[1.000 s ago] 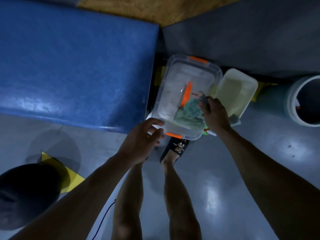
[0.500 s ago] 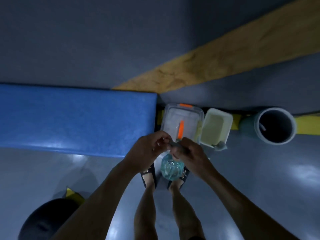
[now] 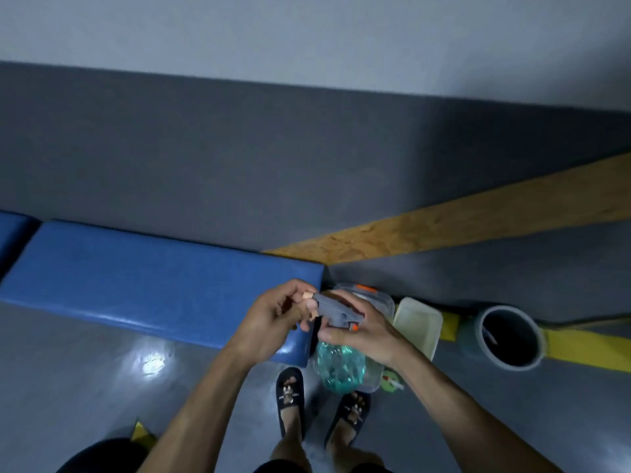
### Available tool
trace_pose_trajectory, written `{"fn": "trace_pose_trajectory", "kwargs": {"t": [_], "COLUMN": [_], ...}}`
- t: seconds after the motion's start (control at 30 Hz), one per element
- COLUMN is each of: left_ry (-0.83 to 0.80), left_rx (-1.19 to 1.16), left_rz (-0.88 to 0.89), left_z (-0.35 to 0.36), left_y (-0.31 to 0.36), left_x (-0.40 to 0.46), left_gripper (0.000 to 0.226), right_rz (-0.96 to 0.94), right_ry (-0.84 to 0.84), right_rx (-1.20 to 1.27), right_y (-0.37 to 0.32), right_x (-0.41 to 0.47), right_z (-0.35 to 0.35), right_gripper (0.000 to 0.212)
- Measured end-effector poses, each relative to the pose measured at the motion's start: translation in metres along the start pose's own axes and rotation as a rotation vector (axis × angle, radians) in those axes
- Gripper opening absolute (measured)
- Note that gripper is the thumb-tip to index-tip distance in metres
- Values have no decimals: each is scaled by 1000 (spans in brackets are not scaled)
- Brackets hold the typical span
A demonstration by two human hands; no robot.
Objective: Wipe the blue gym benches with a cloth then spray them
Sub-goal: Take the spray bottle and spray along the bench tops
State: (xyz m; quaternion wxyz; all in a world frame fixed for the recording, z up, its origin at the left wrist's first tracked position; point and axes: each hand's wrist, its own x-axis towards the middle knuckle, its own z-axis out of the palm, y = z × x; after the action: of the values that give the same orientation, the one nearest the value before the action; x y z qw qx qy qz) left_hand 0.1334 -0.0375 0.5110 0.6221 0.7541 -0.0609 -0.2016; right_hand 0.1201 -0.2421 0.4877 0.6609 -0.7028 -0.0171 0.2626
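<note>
Spray bottle [image 3: 339, 365] (one) gripped by right hand [image 3: 363, 331], left hand [image 3: 273, 324] pinching its nozzle, two blue benches [image 3: 153, 285].

Your right hand [image 3: 363, 331] holds the spray bottle [image 3: 341, 365] at its grey trigger head [image 3: 336, 310]; your left hand [image 3: 273, 319] pinches the nozzle. At 9 o'clock lies the blue bench [image 3: 153, 285], at 3 o'clock a round bin [image 3: 508, 337].
</note>
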Motion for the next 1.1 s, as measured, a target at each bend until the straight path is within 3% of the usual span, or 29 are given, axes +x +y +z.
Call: {"fn": "trace_pose_trajectory", "kwargs": {"t": [0.13,0.27,0.47,0.73,1.1], "left_ry": [-15,0,-27,-14,-92], "left_rx": [-102,-137,1,130,185], "left_rz": [-4,0,81,126,97], "left_z": [0,-8,-12,-15,-18], "left_y": [20,35,47,49,38], "left_x": [-16,-21,-22,-25,-21], "left_gripper": [19,24,21,28,32], "right_rz": [24,27,-5,28,40], "right_ry": [-82,-83,-81,-90,-84], "right_rx": [-142,-210,-226,-224,-259], "right_y": [-26,-41,-54,-64,-64], "right_x": [-6,-9,-5,-9,-12], "right_z": [11,14,18,22,24], "right_gripper": [15,20,34,16,24]}}
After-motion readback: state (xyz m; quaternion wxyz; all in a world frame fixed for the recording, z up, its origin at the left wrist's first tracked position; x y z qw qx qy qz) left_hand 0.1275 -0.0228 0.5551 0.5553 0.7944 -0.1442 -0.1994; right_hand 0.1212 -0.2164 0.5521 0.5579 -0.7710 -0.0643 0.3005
